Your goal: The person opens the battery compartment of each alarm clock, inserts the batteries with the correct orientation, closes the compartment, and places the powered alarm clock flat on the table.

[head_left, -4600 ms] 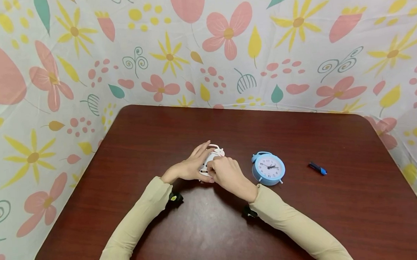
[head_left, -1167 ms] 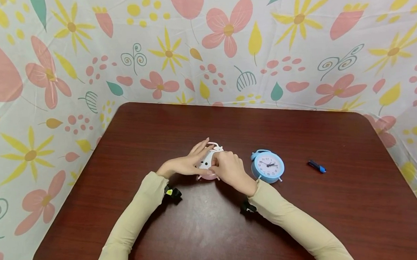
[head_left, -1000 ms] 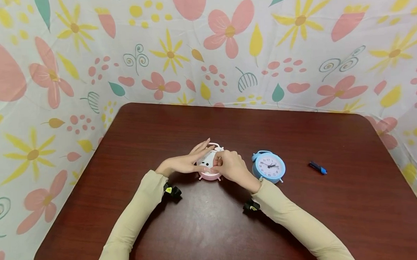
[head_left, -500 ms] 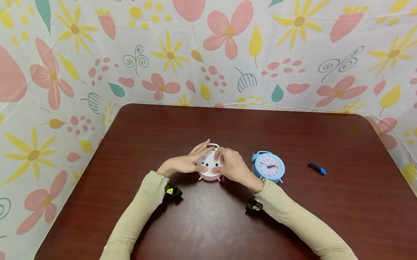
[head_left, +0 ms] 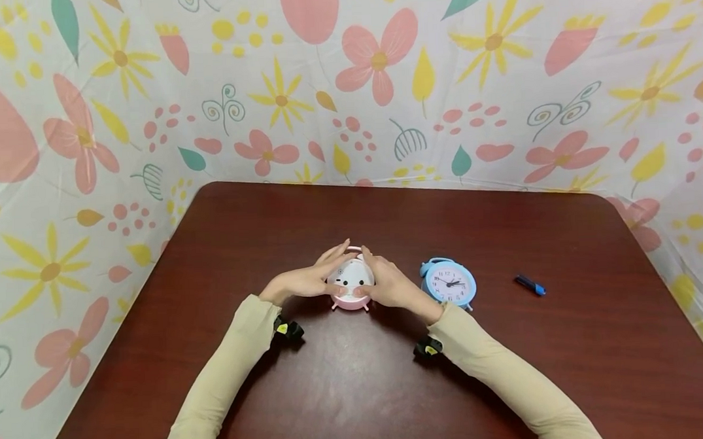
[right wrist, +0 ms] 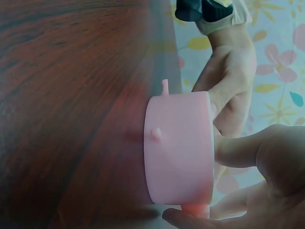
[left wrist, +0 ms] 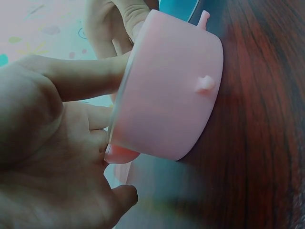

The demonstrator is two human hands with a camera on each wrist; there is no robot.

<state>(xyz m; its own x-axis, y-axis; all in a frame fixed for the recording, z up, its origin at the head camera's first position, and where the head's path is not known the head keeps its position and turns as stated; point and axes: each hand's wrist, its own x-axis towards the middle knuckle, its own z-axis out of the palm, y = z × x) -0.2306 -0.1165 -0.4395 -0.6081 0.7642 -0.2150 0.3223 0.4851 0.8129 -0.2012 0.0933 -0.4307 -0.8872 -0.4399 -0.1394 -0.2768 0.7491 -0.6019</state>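
Observation:
A pink alarm clock [head_left: 352, 302] lies face down on the table, its white back upward and its short feet toward me. My left hand [head_left: 307, 280] holds its left side, thumb on the lower back and fingers near the handle. From the right, my right hand [head_left: 394, 285] holds it the same way, and the two thumbs lie close together. In the left wrist view, the left thumb presses the back rim of the pink alarm clock [left wrist: 167, 86]. Its pink side faces the right wrist view too. The clock's face is hidden.
A blue alarm clock [head_left: 448, 284] rests face up just right of my right hand. Farther right lies a dark pen with a blue end [head_left: 530, 285]. The brown table [head_left: 347, 390] meets a flower-patterned curtain [head_left: 377, 127] behind and at the sides.
My right hand, earlier curled with fingers pinched over the clock's back, has spread and moved to its right side. The dark slot seen low on the back is now covered in white.

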